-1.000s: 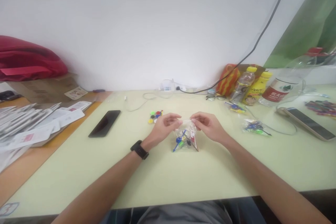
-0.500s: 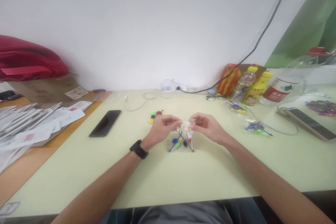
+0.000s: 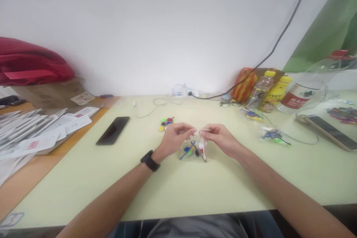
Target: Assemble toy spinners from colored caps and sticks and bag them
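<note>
A clear plastic bag (image 3: 193, 153) stands at the middle of the table, its lower end on the surface. Inside it show a blue stick with an arrow-like tip, a dark stick, and blue, black, red and green pieces. My left hand (image 3: 178, 137) pinches the left side of the bag's top. On the other side, my right hand (image 3: 219, 137) pinches the top right. The two sets of fingertips almost meet over the bag's mouth. Behind my left hand lies a small group of colourful round pieces (image 3: 164, 122), partly hidden by it.
Two filled clear bags (image 3: 275, 135) lie to the right, near a phone (image 3: 331, 132) and a cable. Bottles (image 3: 297, 96) stand at the back right. A black phone (image 3: 113, 131) lies left, with white packets (image 3: 41, 134) further left on an orange surface.
My fingertips have drawn closer together at the bag's top, which looks more gathered between them. The bag has stayed nearly in place; the whole view has shifted slightly.
</note>
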The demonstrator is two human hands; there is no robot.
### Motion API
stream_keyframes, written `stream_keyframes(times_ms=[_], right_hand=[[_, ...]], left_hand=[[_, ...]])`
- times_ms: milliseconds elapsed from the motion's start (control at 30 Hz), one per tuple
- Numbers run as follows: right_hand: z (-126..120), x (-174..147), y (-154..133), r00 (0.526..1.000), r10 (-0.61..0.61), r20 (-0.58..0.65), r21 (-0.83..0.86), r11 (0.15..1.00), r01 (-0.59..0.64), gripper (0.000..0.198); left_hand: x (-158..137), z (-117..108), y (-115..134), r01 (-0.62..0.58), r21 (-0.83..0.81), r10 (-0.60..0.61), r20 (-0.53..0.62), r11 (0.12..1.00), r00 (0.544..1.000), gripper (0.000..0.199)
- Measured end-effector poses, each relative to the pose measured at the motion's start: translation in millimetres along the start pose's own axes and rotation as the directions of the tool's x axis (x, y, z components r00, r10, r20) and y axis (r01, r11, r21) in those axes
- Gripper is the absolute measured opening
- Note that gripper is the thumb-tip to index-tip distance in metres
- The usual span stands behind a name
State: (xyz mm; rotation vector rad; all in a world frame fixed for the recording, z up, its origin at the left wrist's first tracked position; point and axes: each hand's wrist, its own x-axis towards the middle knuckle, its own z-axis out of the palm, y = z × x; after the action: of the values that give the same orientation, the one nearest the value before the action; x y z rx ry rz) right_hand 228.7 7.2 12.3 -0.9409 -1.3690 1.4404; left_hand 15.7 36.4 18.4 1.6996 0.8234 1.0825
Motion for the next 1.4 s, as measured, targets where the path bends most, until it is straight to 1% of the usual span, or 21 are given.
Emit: stream_keyframes(times_ms=[100, 200, 267, 400, 467, 600, 767, 833, 900, 967, 1100, 1233, 1400], right_hand=[[0.7, -0.2, 1.4, 1.000, 0.012, -0.016, 0.016, 1.000, -0.012, 0.034], [4.8, -0.7, 1.4, 0.999, 0.032, 0.022, 0.094, 0.995, -0.034, 0.031], [8.4, -1.3, 0.5, 0.999, 0.032, 0.029, 0.111, 0.993, -0.035, 0.029], [13.1, -2.4, -1.4, 0.998, -0.020, -0.057, 0.010, 1.000, 0.020, 0.030], [13.4, -2.8, -2.0, 0.996, -0.063, -0.065, -0.047, 0.997, 0.060, 0.031], [11.7, -3.0, -2.2, 0.995, -0.093, -0.042, -0.118, 0.989, 0.088, 0.028], [7.1, -4.5, -6.3, 0.992, -0.121, 0.028, -0.257, 0.958, 0.124, 0.027], [4.6, -5.7, -9.1, 0.988, -0.142, 0.052, -0.269, 0.951, 0.151, 0.027], [1.9, -6.2, -11.1, 0.984, -0.172, 0.055, -0.228, 0.957, 0.180, 0.025], [-0.8, -5.7, -11.5, 0.981, -0.194, 0.019, -0.201, 0.960, 0.194, 0.028], [-4.4, -2.6, -8.5, 0.975, -0.209, -0.075, -0.246, 0.951, 0.185, 0.027], [-5.1, 0.0, -3.3, 0.972, -0.213, -0.099, -0.224, 0.956, 0.187, 0.026], [-6.4, 2.7, 4.0, 0.962, -0.221, -0.159, -0.209, 0.960, 0.186, 0.027]], left_hand=[[-0.9, 1.0, 1.9, 0.000, -0.012, 0.000, -0.006, 1.000, 1.000, 0.022], [-1.8, 1.8, 1.7, -0.010, -0.002, 0.010, -0.006, 1.000, 1.000, 0.021], [-2.1, 2.4, 0.6, -0.016, 0.012, 0.016, -0.015, 1.000, 1.000, 0.022], [-1.8, 3.5, -2.0, -0.023, 0.013, 0.024, -0.055, 1.000, 0.998, 0.024], [-1.9, 3.9, -3.2, -0.029, 0.010, 0.029, -0.075, 1.000, 0.997, 0.025], [-4.4, 5.2, -5.1, -0.054, 0.025, 0.055, -0.063, 0.998, 0.997, 0.023], [-7.0, 6.5, -3.3, -0.066, 0.058, 0.067, -0.018, 0.996, 0.998, 0.022], [-5.8, 5.3, -0.7, -0.058, 0.041, 0.058, -0.005, 0.997, 0.998, 0.022], [-3.5, 2.9, 1.6, -0.039, 0.010, 0.039, -0.001, 0.999, 0.999, 0.023], [-0.7, -0.1, 2.2, -0.021, -0.018, 0.021, 0.011, 1.000, 1.000, 0.023], [3.8, -7.5, -2.7, 0.009, -0.030, -0.007, 0.052, 1.000, 0.999, 0.024], [6.4, -17.4, -7.5, 0.036, -0.009, -0.035, 0.072, 0.999, 0.997, 0.026], [8.0, -26.8, -8.2, 0.065, 0.005, -0.064, 0.171, 0.998, 0.983, 0.030]])
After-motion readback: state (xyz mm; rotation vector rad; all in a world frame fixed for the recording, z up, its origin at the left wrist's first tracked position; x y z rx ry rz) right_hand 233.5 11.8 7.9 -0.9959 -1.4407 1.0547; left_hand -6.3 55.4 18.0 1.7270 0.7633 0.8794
